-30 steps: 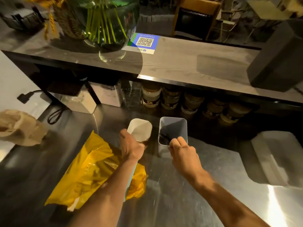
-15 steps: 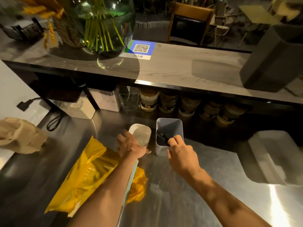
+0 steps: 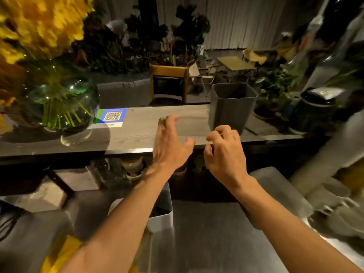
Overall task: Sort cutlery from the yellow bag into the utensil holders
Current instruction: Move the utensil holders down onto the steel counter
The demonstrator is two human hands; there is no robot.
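Raised off white holder (image 3: 160,221) since earlier; left grip (image 3: 169,146), right grip (image 3: 224,152) both empty, fingers loosely apart. Yellow bag (image 3: 59,251) well below left grip. Cutlery probably light, stiff, slippery: pinch handles.

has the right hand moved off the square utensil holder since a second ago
Yes. The right hand has lifted off the square utensil holder, up and away to the edge of the wooden counter.

A glass vase (image 3: 59,107) of yellow flowers (image 3: 39,22) and a QR card (image 3: 112,117) sit on the wooden counter (image 3: 137,134).
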